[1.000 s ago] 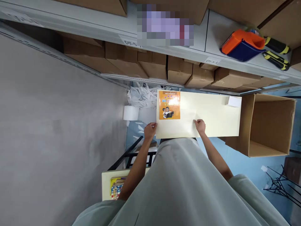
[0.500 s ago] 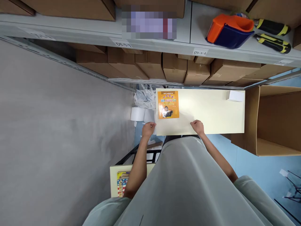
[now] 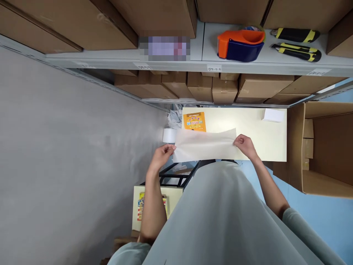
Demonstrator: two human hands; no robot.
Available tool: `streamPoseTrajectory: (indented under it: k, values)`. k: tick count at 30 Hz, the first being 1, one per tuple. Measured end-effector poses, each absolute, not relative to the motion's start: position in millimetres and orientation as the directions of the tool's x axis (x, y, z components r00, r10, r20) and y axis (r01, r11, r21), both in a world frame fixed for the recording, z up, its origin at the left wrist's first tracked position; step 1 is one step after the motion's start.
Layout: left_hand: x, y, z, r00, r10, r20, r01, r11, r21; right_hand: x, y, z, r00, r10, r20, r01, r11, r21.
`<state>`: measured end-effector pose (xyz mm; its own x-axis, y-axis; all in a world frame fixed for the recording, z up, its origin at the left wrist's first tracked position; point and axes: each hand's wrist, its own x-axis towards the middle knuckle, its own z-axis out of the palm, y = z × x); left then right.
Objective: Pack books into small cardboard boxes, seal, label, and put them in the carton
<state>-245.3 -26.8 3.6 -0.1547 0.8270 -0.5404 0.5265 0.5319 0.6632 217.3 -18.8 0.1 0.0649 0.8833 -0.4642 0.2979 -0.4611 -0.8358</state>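
A thin, whitish translucent sheet (image 3: 205, 145) is stretched sideways between my two hands, in front of my waist. My left hand (image 3: 162, 156) pinches its left edge, and my right hand (image 3: 245, 144) pinches its right edge. Behind the sheet, on the cream table (image 3: 248, 147), lies an orange book (image 3: 194, 120) with a printed cover. The sheet hides the lower part of that book. I cannot tell whether the sheet is paper or plastic film.
A white block (image 3: 273, 115) sits at the table's back right. Beyond stands an open cardboard box (image 3: 292, 147). Overhead, a shelf (image 3: 171, 65) carries boxes, an orange-and-blue tape dispenser (image 3: 240, 46) and black-and-yellow cutters (image 3: 298, 51). A white roll (image 3: 169, 135) is left of the table.
Both hands have moved further apart and come up from the table, with the sheet now raised and spread between them. It now covers part of the orange book. The camera view has shifted.
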Motion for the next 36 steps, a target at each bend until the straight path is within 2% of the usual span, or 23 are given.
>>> streamPoseTrajectory:
  k: [3, 6, 11, 14, 18, 21, 25, 28, 31, 36]
  values:
    - [-205.1, -31.5, 20.0, -0.134, 0.85, -0.51, 0.535, 0.495, 0.685, 255.0, -25.0, 8.1, 0.083, 0.905, -0.416, 0.193, -0.424, -0.885]
    - [-155.5, -33.4, 24.0, -0.122, 0.865, -0.487, 0.551, 0.467, 0.692, 296.6, -33.5, 11.1, 0.181, 0.915, -0.359, 0.14, -0.386, -0.912]
    - [-70.5, -32.1, 2.4, 0.017, 0.867, -0.497, 0.555, 0.405, 0.726, 372.5, -50.5, 5.7, 0.305, 0.904, -0.3, 0.269, -0.384, -0.883]
    - [-22.9, -29.0, -21.7, 0.067, 0.868, -0.492, 0.613, 0.353, 0.707, 413.3, -59.7, -5.2, 0.352, 0.89, -0.29, 0.416, -0.426, -0.803]
    - [31.4, -24.6, -57.5, 0.036, 0.855, -0.517, 0.716, 0.339, 0.611, 446.4, -66.6, -36.2, 0.398, 0.859, -0.321, 0.597, -0.508, -0.621]
    - [58.3, -24.6, -81.9, 0.026, 0.835, -0.55, 0.749, 0.348, 0.564, 454.2, -68.7, -68.0, 0.397, 0.846, -0.355, 0.636, -0.532, -0.559]
    - [66.6, -28.0, -100.3, 0.044, 0.822, -0.568, 0.747, 0.351, 0.564, 453.0, -73.3, -102.3, 0.445, 0.813, -0.376, 0.657, -0.582, -0.48]
    - [50.6, -28.0, -102.5, 0.038, 0.836, -0.548, 0.741, 0.344, 0.576, 441.9, -77.4, -112.9, 0.498, 0.806, -0.319, 0.715, -0.59, -0.376]
    - [17.7, -23.3, -100.9, -0.006, 0.852, -0.524, 0.735, 0.359, 0.575, 411.7, -74.3, -111.0, 0.453, 0.858, -0.241, 0.78, -0.512, -0.361]
    - [-58.5, -9.6, -101.1, -0.147, 0.888, -0.436, 0.71, 0.402, 0.578, 313.4, -42.0, -94.5, 0.2, 0.948, -0.246, 0.817, -0.3, -0.492]
